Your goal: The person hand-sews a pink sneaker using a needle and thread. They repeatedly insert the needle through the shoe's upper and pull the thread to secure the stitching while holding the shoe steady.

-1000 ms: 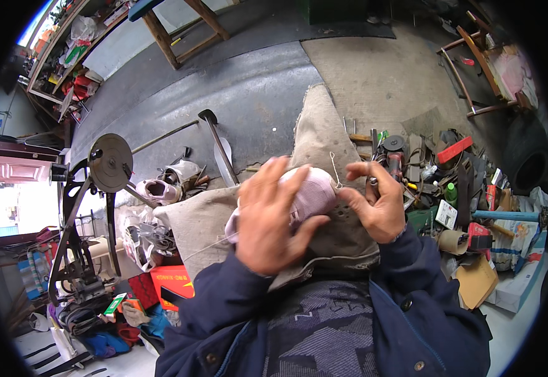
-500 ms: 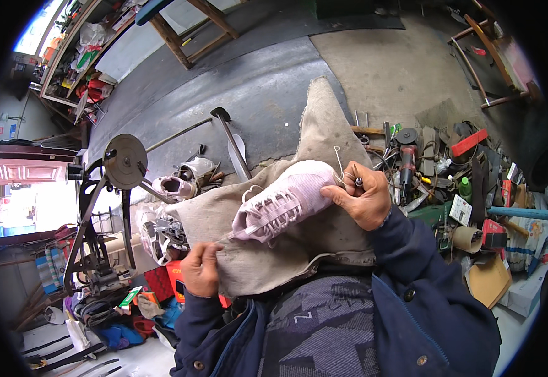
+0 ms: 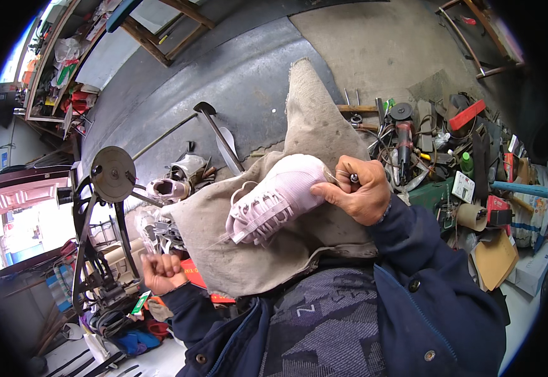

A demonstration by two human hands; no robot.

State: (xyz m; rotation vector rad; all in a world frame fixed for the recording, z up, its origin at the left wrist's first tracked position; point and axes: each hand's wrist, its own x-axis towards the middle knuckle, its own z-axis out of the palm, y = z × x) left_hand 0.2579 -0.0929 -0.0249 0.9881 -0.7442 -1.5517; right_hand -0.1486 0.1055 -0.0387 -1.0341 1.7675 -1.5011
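A pale pink lace-up sneaker [image 3: 280,195] lies on a stained beige cloth [image 3: 314,119] across my lap. Its laces and opening face the lower left. My right hand [image 3: 358,191] is closed round a dark-handled awl [image 3: 354,178], whose handle end shows between the fingers; its tip is hidden. The right thumb presses on the end of the sneaker farther from the laces, where a thin pale thread [image 3: 332,173] shows. My left hand [image 3: 164,273] is off to the lower left of the sneaker, fingers curled in a pinch. A faint thread line runs from the sneaker's opening toward it.
A hand-cranked machine with a round wheel [image 3: 113,174] stands at the left. Another pale pink shoe [image 3: 167,188] lies beyond the cloth. Crowded tools and an angle grinder [image 3: 404,141] lie at the right. A wooden-legged stool [image 3: 154,44] stands farther off.
My left hand has moved away from the sneaker, left and slightly down. The hooked wire tip that stood above my right hand no longer shows. The whole view has shifted a little.
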